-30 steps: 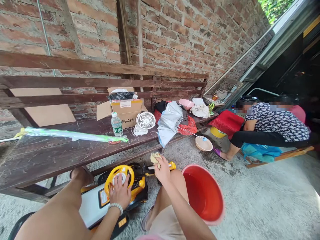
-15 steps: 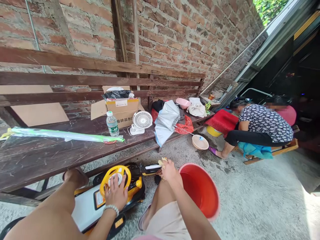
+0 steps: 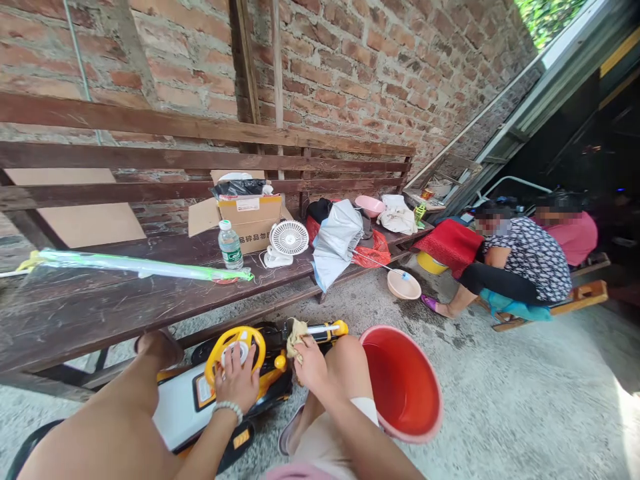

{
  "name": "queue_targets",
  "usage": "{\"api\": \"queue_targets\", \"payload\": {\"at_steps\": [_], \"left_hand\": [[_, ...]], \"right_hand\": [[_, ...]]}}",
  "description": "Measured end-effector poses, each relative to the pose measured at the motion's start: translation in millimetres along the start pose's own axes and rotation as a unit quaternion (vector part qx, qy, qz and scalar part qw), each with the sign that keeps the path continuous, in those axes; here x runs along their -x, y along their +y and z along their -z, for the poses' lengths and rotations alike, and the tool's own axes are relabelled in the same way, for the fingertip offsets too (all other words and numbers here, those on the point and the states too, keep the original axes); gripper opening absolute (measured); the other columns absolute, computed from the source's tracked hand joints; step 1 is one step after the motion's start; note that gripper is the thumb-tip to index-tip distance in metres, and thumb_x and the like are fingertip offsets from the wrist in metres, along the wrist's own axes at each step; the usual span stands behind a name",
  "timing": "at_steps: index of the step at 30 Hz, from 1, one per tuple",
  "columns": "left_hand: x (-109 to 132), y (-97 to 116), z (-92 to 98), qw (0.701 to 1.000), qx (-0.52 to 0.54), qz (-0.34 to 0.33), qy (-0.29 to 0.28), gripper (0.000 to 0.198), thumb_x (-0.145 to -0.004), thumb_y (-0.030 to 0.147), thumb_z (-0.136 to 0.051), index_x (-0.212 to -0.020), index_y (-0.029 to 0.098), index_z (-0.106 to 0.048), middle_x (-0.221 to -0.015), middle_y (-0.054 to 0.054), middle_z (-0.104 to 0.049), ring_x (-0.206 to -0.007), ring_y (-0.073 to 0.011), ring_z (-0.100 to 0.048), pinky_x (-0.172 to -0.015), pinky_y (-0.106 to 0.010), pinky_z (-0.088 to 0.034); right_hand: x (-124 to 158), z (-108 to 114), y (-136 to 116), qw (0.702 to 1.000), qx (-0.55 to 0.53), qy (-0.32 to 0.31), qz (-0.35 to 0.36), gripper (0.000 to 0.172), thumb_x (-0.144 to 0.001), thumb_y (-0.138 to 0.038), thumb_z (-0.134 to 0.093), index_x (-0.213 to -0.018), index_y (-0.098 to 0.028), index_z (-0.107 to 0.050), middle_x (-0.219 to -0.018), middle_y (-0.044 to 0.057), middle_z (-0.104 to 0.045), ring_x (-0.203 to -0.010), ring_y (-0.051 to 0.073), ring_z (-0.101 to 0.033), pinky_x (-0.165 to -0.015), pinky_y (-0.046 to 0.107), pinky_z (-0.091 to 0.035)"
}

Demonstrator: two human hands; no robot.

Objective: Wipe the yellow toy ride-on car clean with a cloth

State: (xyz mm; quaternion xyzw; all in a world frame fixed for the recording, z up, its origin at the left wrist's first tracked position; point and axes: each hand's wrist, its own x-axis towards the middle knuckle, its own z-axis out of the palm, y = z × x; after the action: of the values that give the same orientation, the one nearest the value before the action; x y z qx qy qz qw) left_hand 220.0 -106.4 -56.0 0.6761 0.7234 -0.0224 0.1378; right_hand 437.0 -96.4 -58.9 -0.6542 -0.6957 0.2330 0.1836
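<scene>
A yellow and black ride-on toy with a white seat (image 3: 175, 408) stands on the floor between my legs. My left hand (image 3: 237, 383) lies with spread fingers on its yellow steering wheel (image 3: 213, 353). Bunched in my right hand (image 3: 311, 363) is a pale yellowish cloth (image 3: 297, 335), pressed against the toy's front arm (image 3: 323, 331) near its black joint. Part of the cloth is hidden under my fingers. Just right of my right knee stands a red bucket (image 3: 400, 380).
Along the brick wall runs a wooden bench (image 3: 125, 300) with a cardboard box (image 3: 255, 220), bottle (image 3: 231, 245), white fan (image 3: 289, 241), folded silver umbrella (image 3: 336, 241) and wrapped stick (image 3: 145, 265). A small basin (image 3: 404, 285) sits on the floor. Two people (image 3: 530, 257) sit at the right.
My right hand has moved left with the cloth along the toy's front arm, uncovering its yellow tip. My left hand stays on the wheel. The view has shifted slightly.
</scene>
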Motion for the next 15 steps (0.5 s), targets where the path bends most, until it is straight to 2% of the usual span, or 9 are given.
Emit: {"api": "queue_targets", "payload": {"at_steps": [3, 5, 8, 10, 12, 15], "left_hand": [[1.6, 3.8, 2.0, 1.0, 0.004, 0.009, -0.003, 0.064, -0.104, 0.031, -0.043, -0.167, 0.027, -0.044, -0.182, -0.014, -0.022, -0.169, -0.0361, -0.013, -0.132, -0.06, -0.021], [2.5, 5.0, 2.7, 1.0, 0.01, 0.008, -0.008, 0.064, -0.104, 0.03, -0.043, -0.168, 0.026, -0.044, -0.182, -0.013, -0.02, -0.169, -0.0364, -0.013, -0.132, -0.06, -0.021], [3.9, 5.9, 4.7, 1.0, 0.021, 0.009, -0.009, 0.065, -0.103, 0.031, -0.045, -0.168, 0.027, -0.043, -0.183, -0.013, -0.019, -0.169, -0.0364, -0.013, -0.132, -0.061, -0.022], [4.9, 6.7, 7.3, 1.0, 0.021, 0.013, -0.011, 0.065, -0.103, 0.032, -0.047, -0.168, 0.028, -0.042, -0.182, -0.012, -0.019, -0.17, -0.0359, -0.013, -0.132, -0.061, -0.022], [5.8, 7.8, 10.1, 1.0, 0.018, 0.015, -0.016, 0.066, -0.103, 0.031, -0.049, -0.168, 0.028, -0.042, -0.182, -0.012, -0.02, -0.17, -0.0354, -0.013, -0.132, -0.06, -0.021], [7.0, 8.3, 12.5, 1.0, 0.015, 0.015, -0.021, 0.067, -0.103, 0.03, -0.05, -0.169, 0.027, -0.041, -0.182, -0.014, -0.019, -0.17, -0.0355, -0.012, -0.132, -0.06, -0.021]], "right_hand": [[9.4, -1.8, 20.8, 0.999, -0.011, -0.022, -0.043, 0.035, -0.088, -0.016, -0.055, -0.11, -0.025, -0.081, -0.126, 0.009, -0.073, -0.11, 0.024, -0.07, -0.102, 0.035, -0.054], [8.6, 1.7, 31.0, 0.997, -0.041, 0.031, -0.05, 0.038, -0.092, -0.02, -0.052, -0.118, -0.025, -0.08, -0.126, 0.01, -0.073, -0.108, 0.024, -0.071, -0.101, 0.036, -0.055], [-7.9, 16.8, 35.7, 0.988, -0.07, 0.135, -0.021, 0.042, -0.096, -0.027, -0.049, -0.126, -0.024, -0.078, -0.13, 0.012, -0.072, -0.117, 0.026, -0.068, -0.108, 0.04, -0.053], [-25.1, 27.0, 31.7, 0.985, -0.055, 0.165, 0.0, 0.042, -0.097, -0.029, -0.05, -0.128, -0.024, -0.078, -0.136, 0.012, -0.07, -0.125, 0.028, -0.063, -0.112, 0.043, -0.049], [-39.8, 30.2, 23.7, 0.989, -0.018, 0.146, 0.003, 0.04, -0.097, -0.028, -0.052, -0.127, -0.023, -0.078, -0.14, 0.013, -0.068, -0.127, 0.029, -0.061, -0.113, 0.044, -0.047], [-47.2, 18.5, 9.8, 0.994, 0.045, 0.097, 0.008, 0.038, -0.097, -0.025, -0.055, -0.127, -0.025, -0.079, -0.143, 0.011, -0.068, -0.125, 0.03, -0.059, -0.112, 0.046, -0.046]]}}
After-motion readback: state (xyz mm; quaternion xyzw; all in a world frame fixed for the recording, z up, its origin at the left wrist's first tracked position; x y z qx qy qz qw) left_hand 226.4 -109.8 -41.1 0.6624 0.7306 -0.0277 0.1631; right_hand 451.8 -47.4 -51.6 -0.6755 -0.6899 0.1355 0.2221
